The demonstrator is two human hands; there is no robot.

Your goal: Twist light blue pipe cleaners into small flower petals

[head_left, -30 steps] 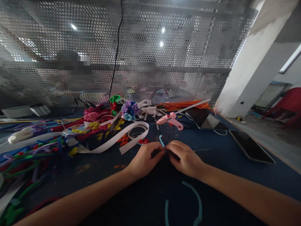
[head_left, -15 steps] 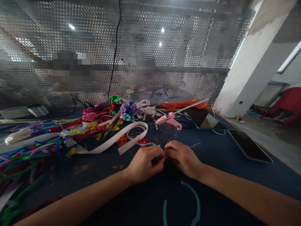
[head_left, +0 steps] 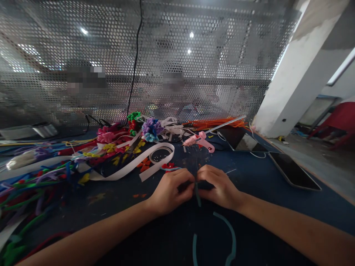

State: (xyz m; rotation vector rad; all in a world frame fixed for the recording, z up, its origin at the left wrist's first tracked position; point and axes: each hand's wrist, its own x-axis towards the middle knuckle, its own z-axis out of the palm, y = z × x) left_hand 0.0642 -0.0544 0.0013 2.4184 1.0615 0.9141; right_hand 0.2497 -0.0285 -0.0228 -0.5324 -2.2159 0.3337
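Over the dark blue table, my left hand (head_left: 173, 190) and my right hand (head_left: 219, 188) meet with their fingertips nearly touching. Both are closed in a pinch on a teal pipe cleaner (head_left: 198, 195), whose short end hangs down between them. Fingers hide the rest of that piece. Closer to me lie a curved teal pipe cleaner (head_left: 230, 231) and a short straight teal piece (head_left: 195, 247). Just beyond my left hand, a red flower shape (head_left: 168, 167) rests near a light blue strip.
A pink glue gun (head_left: 201, 141) with a glue stick lies ahead. White ribbon (head_left: 133, 167) curls left of my hands, beside a heap of coloured pipe cleaners (head_left: 36, 188). A phone (head_left: 294, 170) lies right. Perforated metal mesh (head_left: 210, 66) rises behind the table.
My right hand has shifted slightly, and its fingers have changed position. The teal pipe cleaner's end now shows hanging between my hands. My left hand has barely moved.
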